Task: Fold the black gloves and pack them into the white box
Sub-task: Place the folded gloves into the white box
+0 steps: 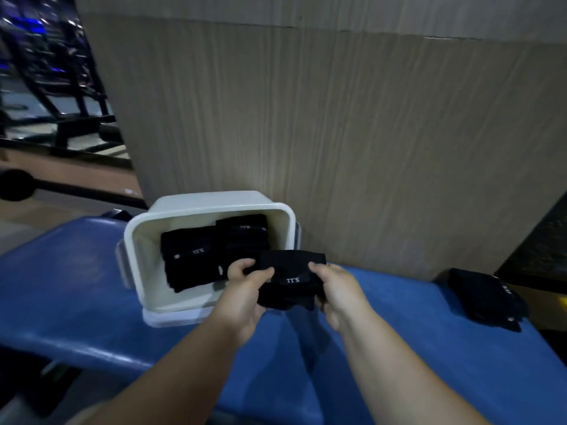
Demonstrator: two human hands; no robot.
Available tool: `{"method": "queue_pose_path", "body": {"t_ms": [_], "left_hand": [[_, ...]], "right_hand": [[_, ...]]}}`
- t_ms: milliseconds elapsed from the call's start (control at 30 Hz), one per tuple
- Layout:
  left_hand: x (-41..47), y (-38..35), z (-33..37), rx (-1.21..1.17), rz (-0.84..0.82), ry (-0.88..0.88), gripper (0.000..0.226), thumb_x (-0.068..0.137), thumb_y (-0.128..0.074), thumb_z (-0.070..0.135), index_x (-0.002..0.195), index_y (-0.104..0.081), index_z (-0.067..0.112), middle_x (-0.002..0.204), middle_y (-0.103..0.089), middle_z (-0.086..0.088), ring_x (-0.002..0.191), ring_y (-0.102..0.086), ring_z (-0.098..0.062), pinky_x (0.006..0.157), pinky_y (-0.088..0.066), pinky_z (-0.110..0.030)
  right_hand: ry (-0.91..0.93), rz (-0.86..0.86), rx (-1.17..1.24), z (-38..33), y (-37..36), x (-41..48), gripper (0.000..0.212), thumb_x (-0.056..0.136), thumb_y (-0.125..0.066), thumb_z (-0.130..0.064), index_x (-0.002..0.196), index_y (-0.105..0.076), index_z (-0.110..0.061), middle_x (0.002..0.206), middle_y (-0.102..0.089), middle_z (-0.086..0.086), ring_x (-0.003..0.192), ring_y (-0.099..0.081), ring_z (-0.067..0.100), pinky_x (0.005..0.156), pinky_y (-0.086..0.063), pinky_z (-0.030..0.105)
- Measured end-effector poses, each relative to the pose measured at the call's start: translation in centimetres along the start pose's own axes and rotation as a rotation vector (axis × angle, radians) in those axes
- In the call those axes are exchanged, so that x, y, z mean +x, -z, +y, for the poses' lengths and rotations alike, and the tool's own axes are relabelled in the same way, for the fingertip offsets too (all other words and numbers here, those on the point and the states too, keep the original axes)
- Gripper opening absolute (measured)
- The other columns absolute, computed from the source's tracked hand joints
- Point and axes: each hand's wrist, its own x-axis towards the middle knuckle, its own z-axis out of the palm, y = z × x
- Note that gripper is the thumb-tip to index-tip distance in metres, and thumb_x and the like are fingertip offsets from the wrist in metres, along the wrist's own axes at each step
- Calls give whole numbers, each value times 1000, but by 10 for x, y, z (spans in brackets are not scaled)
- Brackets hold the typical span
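Left hand (245, 291), right hand (340, 289) on glove (291, 266); blue bench (86, 286), panelled wall (337, 133)

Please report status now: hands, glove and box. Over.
Left hand and right hand grip one folded black glove at the white box rim. Packed gloves already inside. Glove pile waits on blue bench, right. Opening unblocked.

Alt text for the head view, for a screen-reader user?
The left hand and right hand grip a folded glove at the mouth of the white box, which has packed gloves inside. The box sits on a blue bench by a beige wall; a glove pile lies at the bench's right end.
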Motion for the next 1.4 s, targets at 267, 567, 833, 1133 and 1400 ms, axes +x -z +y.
{"method": "queue_pose_path", "body": {"t_ms": [267, 567, 833, 1133, 1400], "left_hand": [[2, 46, 28, 24, -46, -130, 16, 94, -49, -2, 100, -56, 11, 99, -60, -11, 89, -61, -22, 75, -56, -35], [24, 88, 61, 268, 130, -288, 35, 91, -57, -1, 116, -55, 24, 114, -62, -1, 103, -62, -17, 84, -50, -28], [39, 101, 82, 573, 315, -375, 34, 90, -57, 11, 117, -53, 32, 106, -63, 2, 101, -61, -21, 95, -50, -44], [61, 106, 86, 988, 379, -338, 51, 92, -53, 15, 140, -39, 18, 133, -49, -7, 116, -53, -27, 94, -44, -34], [64, 105, 77, 1388, 368, -333, 56, 95, -46, 24, 147, -28, 16, 160, 1, -7, 145, -14, -30, 117, -21, -42]], "right_hand": [[45, -34, -28, 0, -68, 15, 7, 91, -62, -12, 89, -56, -10, 81, -66, 12, 63, -62, 20, 43, -45, 19], [230, -128, -305, -5, -127, 21, 28, 84, -65, -45, 82, -50, -22, 87, -60, 1, 85, -60, 21, 86, -51, 44], [584, -232, -914, -5, -145, 28, 60, 79, -72, -33, 131, -46, -22, 130, -52, 0, 124, -44, 18, 104, -39, 33], [830, -176, -1525, -8, -157, 48, 59, 88, -54, -40, 143, -36, -25, 138, -50, 4, 135, -25, 26, 112, -10, 41], [775, -259, -1625, 6, -158, 63, 66, 90, -50, -43, 149, -26, -25, 150, -34, 2, 144, -12, 23, 118, 3, 49]]}}
